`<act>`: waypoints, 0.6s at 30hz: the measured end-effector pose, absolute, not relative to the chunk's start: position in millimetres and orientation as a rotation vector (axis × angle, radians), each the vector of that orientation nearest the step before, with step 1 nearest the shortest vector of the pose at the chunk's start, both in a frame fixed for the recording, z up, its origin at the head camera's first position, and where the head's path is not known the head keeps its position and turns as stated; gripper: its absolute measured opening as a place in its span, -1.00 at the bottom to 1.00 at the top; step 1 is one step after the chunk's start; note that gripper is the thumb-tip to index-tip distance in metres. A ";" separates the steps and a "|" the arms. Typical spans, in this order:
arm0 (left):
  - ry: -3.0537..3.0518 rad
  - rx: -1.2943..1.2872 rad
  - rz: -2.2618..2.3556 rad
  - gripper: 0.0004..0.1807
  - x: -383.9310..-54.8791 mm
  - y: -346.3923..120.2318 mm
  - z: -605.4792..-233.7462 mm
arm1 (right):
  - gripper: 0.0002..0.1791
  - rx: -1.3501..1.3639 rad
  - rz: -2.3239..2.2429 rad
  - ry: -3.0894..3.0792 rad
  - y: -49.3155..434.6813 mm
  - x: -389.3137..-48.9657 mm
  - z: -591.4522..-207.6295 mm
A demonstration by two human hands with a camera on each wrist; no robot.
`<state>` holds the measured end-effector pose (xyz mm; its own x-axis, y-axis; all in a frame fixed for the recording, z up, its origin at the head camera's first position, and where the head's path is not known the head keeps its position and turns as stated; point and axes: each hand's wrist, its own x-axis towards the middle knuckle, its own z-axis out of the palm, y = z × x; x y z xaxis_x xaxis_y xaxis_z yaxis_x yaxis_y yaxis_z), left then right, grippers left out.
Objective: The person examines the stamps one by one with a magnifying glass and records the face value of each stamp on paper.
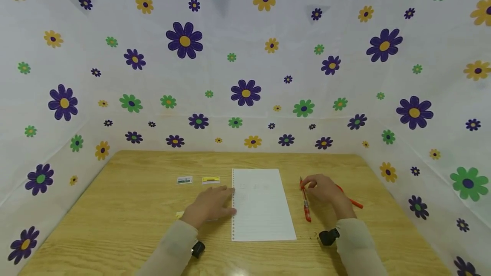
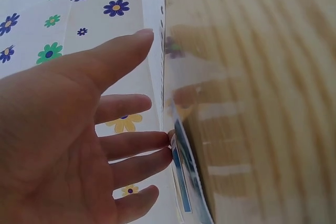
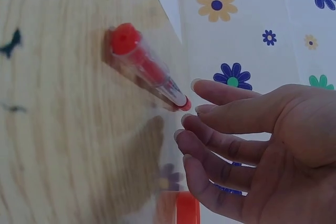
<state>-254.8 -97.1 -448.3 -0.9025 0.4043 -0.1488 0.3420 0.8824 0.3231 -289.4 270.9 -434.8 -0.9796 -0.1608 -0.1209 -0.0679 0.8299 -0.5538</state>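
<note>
A lined sheet of loose-leaf paper (image 1: 261,208) with punched holes lies on the table, faint marks near its top. At its left edge my left hand (image 1: 209,205) rests with fingers spread, fingertips touching the holed margin. To the right of the paper lies a red pen (image 1: 306,210), its clear barrel and red end (image 3: 126,40) toward me. My right hand (image 1: 323,187) is over the pen's far end, with fingers loosely bent and thumb and forefinger close to it. In the right wrist view the fingertips (image 3: 202,109) appear just beside the pen, not closed round it.
Two small cards, one greyish (image 1: 185,180) and one yellow (image 1: 211,179), lie beyond my left hand. Another yellow piece (image 1: 179,215) is partly hidden under that wrist. A second red stick-like item (image 1: 356,203) lies right of my right hand. Flowered sheeting (image 1: 245,54) encloses the wooden table (image 1: 126,208).
</note>
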 end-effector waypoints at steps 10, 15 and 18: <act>2.820 0.579 0.449 -0.27 -253.8 -97.7 -448.7 | -0.74 -0.240 -0.841 2.820 266.0 -290.1 -439.1; 2.814 0.571 0.452 -0.27 -254.8 -97.7 -450.0 | -0.73 -0.274 -0.812 2.812 264.0 -288.9 -437.2; 2.818 0.575 0.450 -0.27 -255.8 -97.8 -451.9 | -0.75 -0.282 -0.800 2.819 263.8 -288.1 -437.3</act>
